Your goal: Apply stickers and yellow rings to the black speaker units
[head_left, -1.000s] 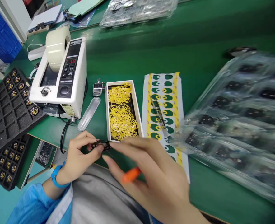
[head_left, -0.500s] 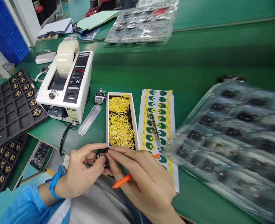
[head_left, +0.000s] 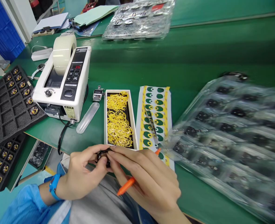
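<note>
My left hand (head_left: 82,174) is closed on a small black round part (head_left: 102,155), pinched between thumb and fingers low in the middle of the view. The fingertips of my right hand (head_left: 149,180) meet that same part from the right and cover some of it. An orange pen-like tool (head_left: 126,186) is gripped in my right hand, one tip pointing down to the left and the other end showing above the knuckles. Just beyond both hands stands a white-rimmed box (head_left: 135,130) of thin yellow rings (head_left: 120,132).
A sticker sheet (head_left: 141,115) with tweezers (head_left: 152,124) on it lies right of the box. Clear plastic trays (head_left: 198,146) of black parts fill the right side. Left are a tape dispenser (head_left: 65,81), a clear plastic strip (head_left: 88,118), a tally counter (head_left: 97,94) and black foam trays (head_left: 2,115).
The whole view has shifted slightly, so the table things sit a little higher and further left. Both hands keep their hold on the part; the orange tool's lower tip has moved slightly right and down.
</note>
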Motion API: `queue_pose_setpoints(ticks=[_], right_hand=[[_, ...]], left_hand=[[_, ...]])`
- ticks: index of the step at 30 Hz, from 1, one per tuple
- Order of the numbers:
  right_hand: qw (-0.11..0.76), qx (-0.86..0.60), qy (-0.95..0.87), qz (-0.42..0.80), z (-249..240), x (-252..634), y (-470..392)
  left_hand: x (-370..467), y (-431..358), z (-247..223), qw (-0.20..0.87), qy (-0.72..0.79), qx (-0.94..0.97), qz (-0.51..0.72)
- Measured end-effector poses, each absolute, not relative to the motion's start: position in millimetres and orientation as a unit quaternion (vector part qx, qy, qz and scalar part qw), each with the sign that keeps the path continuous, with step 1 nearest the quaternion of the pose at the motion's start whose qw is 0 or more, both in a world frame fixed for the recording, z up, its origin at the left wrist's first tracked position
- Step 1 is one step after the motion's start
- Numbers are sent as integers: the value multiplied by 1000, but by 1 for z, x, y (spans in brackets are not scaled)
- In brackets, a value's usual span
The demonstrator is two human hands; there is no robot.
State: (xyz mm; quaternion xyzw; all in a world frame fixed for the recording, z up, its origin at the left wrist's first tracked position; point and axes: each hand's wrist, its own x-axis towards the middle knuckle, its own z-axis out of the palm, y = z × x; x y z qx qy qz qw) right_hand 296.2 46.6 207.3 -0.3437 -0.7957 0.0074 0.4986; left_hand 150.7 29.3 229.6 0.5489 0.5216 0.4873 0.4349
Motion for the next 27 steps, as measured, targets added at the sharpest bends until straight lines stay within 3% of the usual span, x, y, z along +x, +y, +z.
queue_pose_setpoints(ticks=[5,9,15,22,27], right_hand=[[505,-374,-778,-2,205,291,43],[508,-412,-756,12,201,285,41],[521,-471,-677,220,205,299,30],[371,-417,-731,392,220,317,41],[302,-380,-754,442,219,306,41]], left_hand=[[149,27,225,417,522,569,480],[147,30,222,474,524,523,476],[142,41,216,561,532,442,456],[138,47,221,673,472,403,403],[135,47,224,630,475,460,408]])
